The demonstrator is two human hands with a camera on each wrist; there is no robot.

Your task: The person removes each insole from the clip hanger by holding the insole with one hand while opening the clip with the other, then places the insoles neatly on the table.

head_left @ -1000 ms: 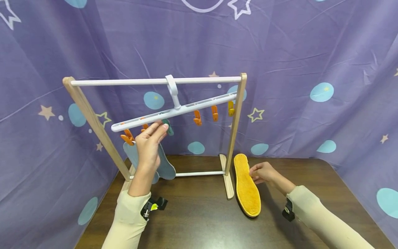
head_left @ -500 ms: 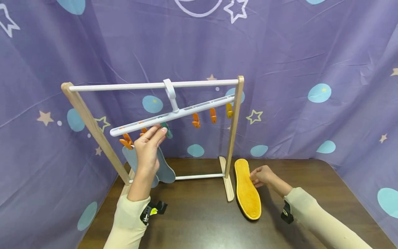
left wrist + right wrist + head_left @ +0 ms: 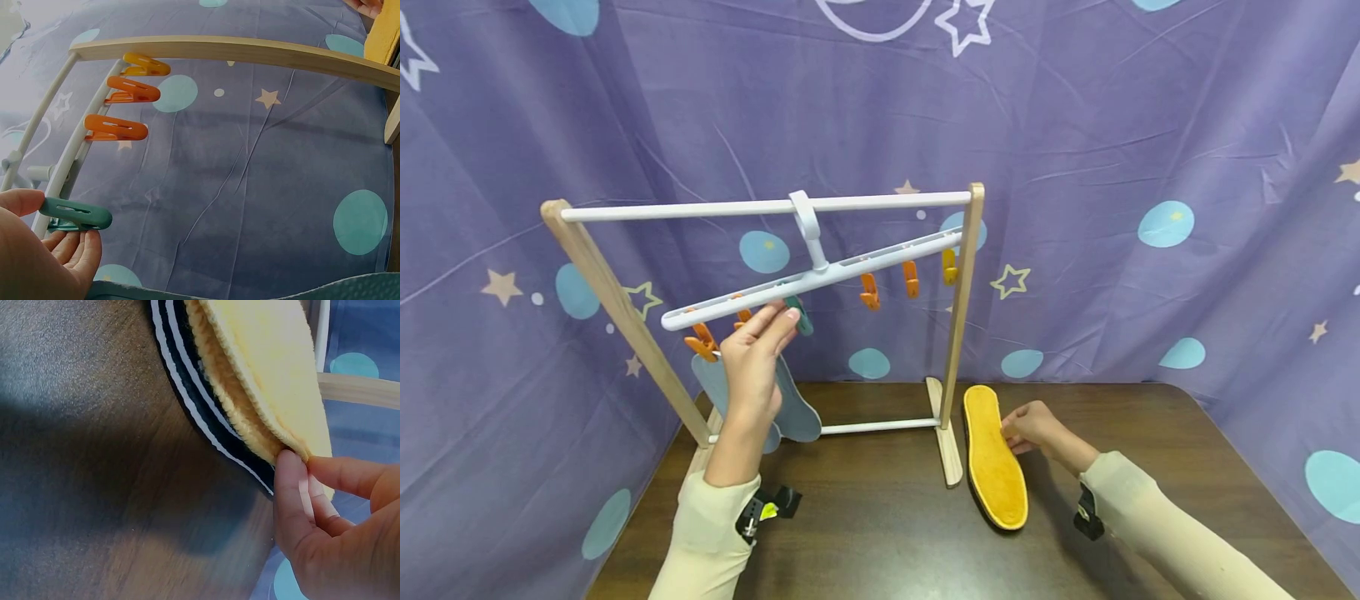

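My left hand (image 3: 752,358) reaches up to the white clip hanger (image 3: 842,271) and pinches a green clothespin (image 3: 78,214) near its middle. Thumb above and fingers below press on the clip in the left wrist view. On the table at right, my right hand (image 3: 1036,429) pinches the long edge of a yellow fleecy insole (image 3: 992,458). In the right wrist view that edge stands slightly apart from another yellow layer, with black, white-edged layers (image 3: 206,425) beneath. Blue-grey insoles (image 3: 797,408) hang below the hanger's left end, partly hidden by my left arm.
The hanger tilts down to the left on the white rail of a wooden stand (image 3: 962,308). An orange clothespin (image 3: 702,342) is at its lower end; orange ones and a yellow clothespin (image 3: 950,268) hang on the right half. A purple curtain (image 3: 1075,167) backs the brown table (image 3: 880,533).
The head view has shifted slightly. The far end of the yellow insole sits a little lower against the table's back edge. Both hands keep the same grips.
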